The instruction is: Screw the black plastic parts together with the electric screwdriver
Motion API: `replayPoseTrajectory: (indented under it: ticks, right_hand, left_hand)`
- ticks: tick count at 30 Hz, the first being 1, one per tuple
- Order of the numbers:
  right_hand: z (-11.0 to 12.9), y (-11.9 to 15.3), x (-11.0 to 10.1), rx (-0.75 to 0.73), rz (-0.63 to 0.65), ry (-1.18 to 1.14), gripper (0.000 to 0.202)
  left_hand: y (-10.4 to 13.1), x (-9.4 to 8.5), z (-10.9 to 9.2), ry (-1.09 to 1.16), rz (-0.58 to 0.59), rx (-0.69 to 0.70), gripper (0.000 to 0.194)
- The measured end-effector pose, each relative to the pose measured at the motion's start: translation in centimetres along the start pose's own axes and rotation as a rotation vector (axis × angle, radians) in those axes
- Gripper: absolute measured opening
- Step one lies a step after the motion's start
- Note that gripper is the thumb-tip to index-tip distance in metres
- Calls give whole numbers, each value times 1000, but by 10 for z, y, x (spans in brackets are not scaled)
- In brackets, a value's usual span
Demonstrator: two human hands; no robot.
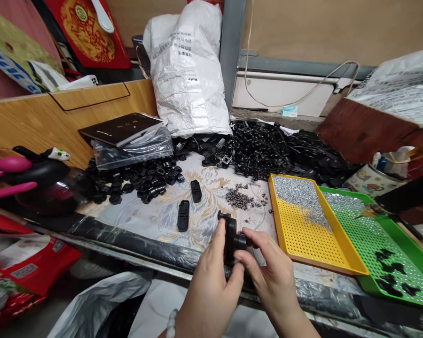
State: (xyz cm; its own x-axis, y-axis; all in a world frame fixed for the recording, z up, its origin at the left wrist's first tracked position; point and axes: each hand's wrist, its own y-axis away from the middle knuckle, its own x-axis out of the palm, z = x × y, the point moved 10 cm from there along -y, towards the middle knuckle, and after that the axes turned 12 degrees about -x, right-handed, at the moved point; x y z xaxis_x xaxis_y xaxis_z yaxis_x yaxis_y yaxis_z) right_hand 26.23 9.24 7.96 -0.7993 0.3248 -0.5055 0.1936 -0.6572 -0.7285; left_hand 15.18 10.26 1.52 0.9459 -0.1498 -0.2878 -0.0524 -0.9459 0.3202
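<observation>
Both hands meet over the table's front edge around a black plastic assembly (pixel 230 237) with a short round stub on its right side. My left hand (pixel 216 277) is wrapped round the body of it, fingers along its left face and thumb at the lower right. With thumb and fingertips, my right hand (pixel 273 270) pinches the black round stub (pixel 240 241). Farther forward on the patterned tabletop lie two oblong black plastic pieces (pixel 184 216). Beyond the hands is a small scatter of tiny metal parts (pixel 241 196).
To the right stand a yellow perforated tray (pixel 296 234) with small silvery parts and a green tray (pixel 366 234). Heaps of black parts (pixel 261 148) and black rings (pixel 151 180) lie behind, below a white sack (pixel 190 70). A dark pot (pixel 52 183) stands left.
</observation>
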Motion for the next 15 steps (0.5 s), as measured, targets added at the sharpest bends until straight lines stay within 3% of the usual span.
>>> replayPoseTrajectory:
  ticks: [5, 8, 9, 11, 13, 14, 15]
  right_hand:
    - [-3, 4, 9, 122, 26, 12, 24]
    - [-1, 0, -5, 86, 54, 47, 25]
    - [-3, -2, -22, 70, 31, 100, 25]
    - [-18, -6, -83, 84, -131, 303, 27]
    - [-33, 3, -171, 150, -492, 635, 33]
    - [-35, 10, -209, 140, -662, 796, 47]
    - [-47, 13, -236, 181, -738, 876, 64]
  left_hand:
    - [0, -4, -7, -319, -133, 78, 58]
    - [-7, 2, -2, -169, -74, 4, 64]
    - [-10, 8, 2, -52, -10, -60, 67]
    - [-13, 27, 7, 211, 160, -193, 67]
    - [-11, 48, 3, 410, 328, -272, 61]
    - [-10, 57, 0, 468, 380, -289, 60]
    - [-9, 64, -3, 504, 411, -297, 60]
